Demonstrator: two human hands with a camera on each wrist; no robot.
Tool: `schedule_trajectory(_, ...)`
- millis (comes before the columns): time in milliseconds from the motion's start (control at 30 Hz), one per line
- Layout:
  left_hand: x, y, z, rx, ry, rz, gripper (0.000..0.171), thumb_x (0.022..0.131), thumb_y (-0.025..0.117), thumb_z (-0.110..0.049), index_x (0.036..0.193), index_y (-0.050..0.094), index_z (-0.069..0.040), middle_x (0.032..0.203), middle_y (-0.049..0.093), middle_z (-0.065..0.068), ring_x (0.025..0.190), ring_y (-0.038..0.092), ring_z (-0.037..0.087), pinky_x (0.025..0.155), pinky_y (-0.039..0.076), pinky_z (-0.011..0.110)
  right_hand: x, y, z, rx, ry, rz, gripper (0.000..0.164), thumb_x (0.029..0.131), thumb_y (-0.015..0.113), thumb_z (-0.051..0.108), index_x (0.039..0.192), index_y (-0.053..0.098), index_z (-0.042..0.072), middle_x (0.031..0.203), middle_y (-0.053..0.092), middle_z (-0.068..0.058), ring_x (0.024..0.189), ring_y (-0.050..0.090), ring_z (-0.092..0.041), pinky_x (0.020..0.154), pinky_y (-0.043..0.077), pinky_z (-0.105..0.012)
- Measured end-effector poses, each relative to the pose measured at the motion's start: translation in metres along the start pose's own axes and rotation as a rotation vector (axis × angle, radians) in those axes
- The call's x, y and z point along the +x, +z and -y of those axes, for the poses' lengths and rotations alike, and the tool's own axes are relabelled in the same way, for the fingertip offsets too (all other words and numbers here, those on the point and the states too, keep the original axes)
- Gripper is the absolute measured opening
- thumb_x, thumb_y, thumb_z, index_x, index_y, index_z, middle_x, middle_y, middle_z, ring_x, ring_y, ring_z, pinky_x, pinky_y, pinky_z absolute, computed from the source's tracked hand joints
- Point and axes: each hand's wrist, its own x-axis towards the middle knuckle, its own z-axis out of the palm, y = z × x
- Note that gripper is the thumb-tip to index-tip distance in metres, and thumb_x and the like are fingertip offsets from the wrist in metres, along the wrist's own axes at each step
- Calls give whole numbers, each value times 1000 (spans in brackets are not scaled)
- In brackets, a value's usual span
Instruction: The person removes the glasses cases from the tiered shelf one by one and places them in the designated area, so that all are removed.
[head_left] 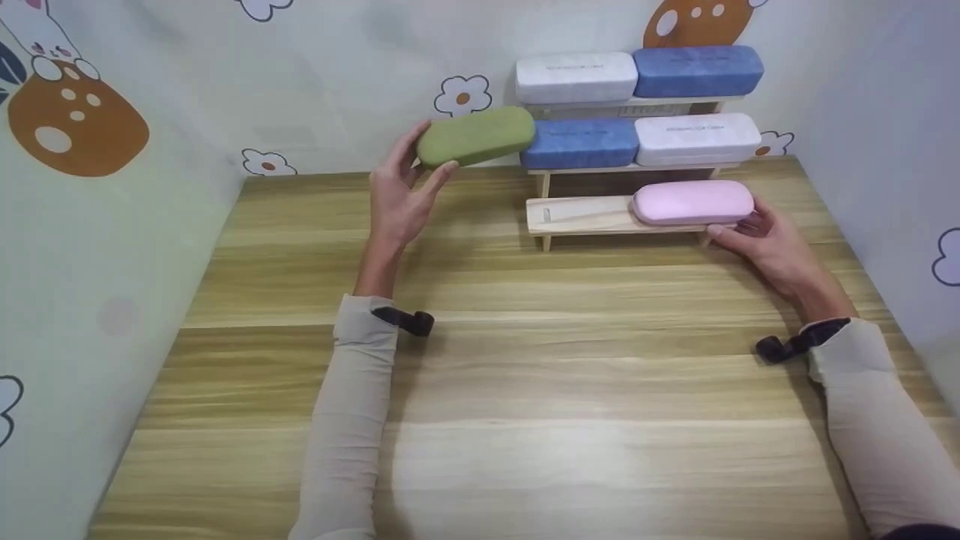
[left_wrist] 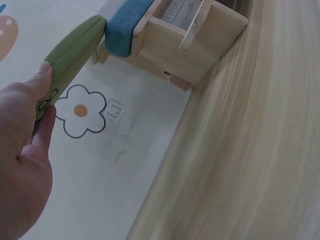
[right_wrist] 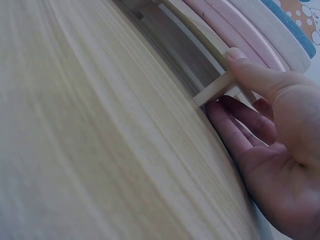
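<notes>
My left hand (head_left: pixel 401 195) grips a green glasses case (head_left: pixel 476 136) by its left end, holding it in the air to the left of the middle step. In the left wrist view the far end of the green case (left_wrist: pixel 75 50) meets the edge of a blue glasses case (left_wrist: pixel 122 30). My right hand (head_left: pixel 780 247) holds the right end of the lowest step of a wooden tiered stand (head_left: pixel 581 216). The right wrist view has the thumb (right_wrist: pixel 237 54) on the step's edge and the fingers around its leg (right_wrist: pixel 215 90). A pink glasses case (head_left: pixel 694 202) lies on that step's right half.
The middle step carries a blue case (head_left: pixel 579 144) and a white case (head_left: pixel 697 139). On the top step are a white case (head_left: pixel 576 79) and a blue case (head_left: pixel 697 73). The stand is on a wood-grain table (head_left: pixel 562 375), with patterned walls (head_left: pixel 315 82) behind and beside it.
</notes>
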Motion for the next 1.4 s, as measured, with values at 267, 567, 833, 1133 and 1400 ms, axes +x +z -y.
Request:
schedule_trajectory(267,-1,-8,9,-57,-37,-59,71,93,85,-8,156,53,0,163,54,18,154,52,21,121,51,31,0,-1,0,-22,3,-1,86,97,81,7,169,34,10,132,69,10,119,69,-1,99,54,-10)
schedule_trajectory(567,-3,-8,24,47,-102,-44,71,93,85,-14,157,54,-6,165,53,14,155,50,18,121,50,25,1,0,-1,54,-34,8,84,97,79,2,168,35,8,133,71,3,120,70,-5,98,57,-12)
schedule_trajectory(833,-2,-3,40,188,-185,6,71,96,84,-16,159,52,-8,166,53,14,150,55,18,116,51,20,1,-1,-1,7,-8,0,87,97,81,7,170,32,11,135,68,6,121,69,-2,99,56,-10)
schedule_trajectory(1133,-3,2,57,281,-237,56,69,98,82,-15,160,51,-9,165,53,14,152,53,23,119,50,24,1,-1,-2,3,-2,-7,85,97,81,7,169,35,11,136,68,5,121,69,-3,100,55,-11)
schedule_trajectory(1400,2,8,66,340,-227,73,68,101,79,-17,161,48,-7,166,50,16,154,50,27,125,47,31,1,0,-2,22,-11,-2,83,98,79,6,168,35,10,135,68,7,122,68,-3,101,55,-11)
